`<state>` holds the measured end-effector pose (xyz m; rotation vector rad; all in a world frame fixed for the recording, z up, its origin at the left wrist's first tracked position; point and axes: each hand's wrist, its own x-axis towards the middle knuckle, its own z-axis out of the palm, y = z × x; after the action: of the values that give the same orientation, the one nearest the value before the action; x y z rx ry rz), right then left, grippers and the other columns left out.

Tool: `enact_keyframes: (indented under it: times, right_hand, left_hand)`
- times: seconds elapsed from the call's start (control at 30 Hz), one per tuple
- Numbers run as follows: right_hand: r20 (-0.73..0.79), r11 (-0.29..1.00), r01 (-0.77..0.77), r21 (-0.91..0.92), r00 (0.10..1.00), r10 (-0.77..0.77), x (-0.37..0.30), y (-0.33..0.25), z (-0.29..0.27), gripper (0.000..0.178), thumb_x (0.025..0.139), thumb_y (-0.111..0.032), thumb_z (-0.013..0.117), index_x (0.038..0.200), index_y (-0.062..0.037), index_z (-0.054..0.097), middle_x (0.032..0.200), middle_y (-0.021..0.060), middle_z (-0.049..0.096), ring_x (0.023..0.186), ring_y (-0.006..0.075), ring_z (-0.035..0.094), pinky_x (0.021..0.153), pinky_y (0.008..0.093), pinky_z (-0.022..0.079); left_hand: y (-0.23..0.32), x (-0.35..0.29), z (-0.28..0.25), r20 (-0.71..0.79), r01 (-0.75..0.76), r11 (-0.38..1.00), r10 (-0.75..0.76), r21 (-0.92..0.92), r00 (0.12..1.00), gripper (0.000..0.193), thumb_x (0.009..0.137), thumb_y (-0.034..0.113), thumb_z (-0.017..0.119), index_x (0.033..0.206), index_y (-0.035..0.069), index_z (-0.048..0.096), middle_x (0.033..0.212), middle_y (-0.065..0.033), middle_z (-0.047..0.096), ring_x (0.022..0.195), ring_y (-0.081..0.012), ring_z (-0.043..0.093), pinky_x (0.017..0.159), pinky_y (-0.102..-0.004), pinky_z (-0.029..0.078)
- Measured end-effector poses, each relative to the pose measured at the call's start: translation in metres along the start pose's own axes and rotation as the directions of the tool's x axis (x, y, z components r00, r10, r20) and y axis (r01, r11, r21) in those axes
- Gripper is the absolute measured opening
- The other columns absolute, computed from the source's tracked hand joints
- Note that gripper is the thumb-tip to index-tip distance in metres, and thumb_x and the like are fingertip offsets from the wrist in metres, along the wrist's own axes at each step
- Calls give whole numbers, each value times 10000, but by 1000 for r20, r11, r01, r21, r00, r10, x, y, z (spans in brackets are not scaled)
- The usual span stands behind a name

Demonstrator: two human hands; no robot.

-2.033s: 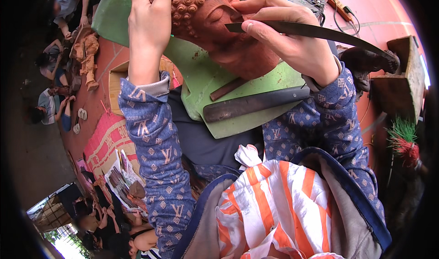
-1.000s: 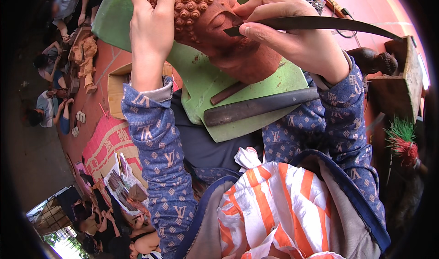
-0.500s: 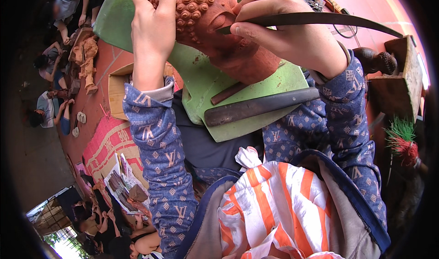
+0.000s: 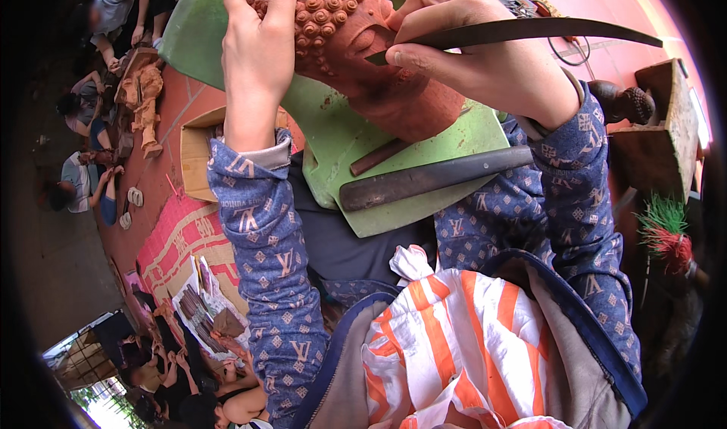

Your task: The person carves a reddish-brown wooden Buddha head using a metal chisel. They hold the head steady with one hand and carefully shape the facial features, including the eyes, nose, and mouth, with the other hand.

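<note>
At twelve o'clock, the reddish head (image 4: 409, 115) is matt, smooth-necked, with knobbly curls (image 4: 329, 9); the curved blade (image 4: 530, 29) looks like dull metal. The green support (image 4: 326, 175) seems scuffed plastic. Toward three o'clock, the box (image 4: 670, 137) looks like rough wood.

A green panel (image 4: 322, 130) carries a long black bar (image 4: 432, 179) nearest, a short brown stick (image 4: 375, 157) beyond it and, farther, a reddish carved Buddha head (image 4: 367, 77).
</note>
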<state>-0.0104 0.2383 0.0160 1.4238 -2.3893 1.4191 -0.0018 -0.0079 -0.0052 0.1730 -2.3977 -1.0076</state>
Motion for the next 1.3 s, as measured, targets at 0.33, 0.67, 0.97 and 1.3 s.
enact_keyframes:
  times: [0.33,0.67,0.97,1.3]
  right_hand:
    - [33,999,20,-43,999,-18,2,-1,-2,140,847,-99,721,799,25,679,756,172,599,698,318,611,633,387,475]
    - [32,976,77,-204,997,-71,2,7,2,141,870,-143,726,892,-4,716,821,88,629,694,217,618,639,309,461]
    - [10,986,57,-156,998,-56,2,11,0,152,864,-164,734,882,-14,721,793,84,633,692,221,621,632,322,464]
    - [-35,995,58,-86,998,-61,-1,27,6,159,876,-125,726,908,30,714,821,84,650,719,168,619,655,290,479]
  left_hand:
    - [6,0,-1,-4,23,1000,-23,7,1000,702,954,544,551,1246,-94,558,1188,-211,640,1114,-266,603,988,-337,437]
    - [7,0,0,9,45,999,-45,5,999,706,953,546,551,1253,-94,549,1188,-205,637,1110,-260,601,985,-337,439]
    - [5,-1,-1,20,46,998,-45,-46,999,696,956,540,552,1250,-90,551,1180,-205,639,1096,-255,606,978,-335,446]
    - [7,-1,0,7,43,999,-43,-22,999,681,959,530,553,1245,-88,555,1187,-201,639,1097,-253,606,978,-334,446]
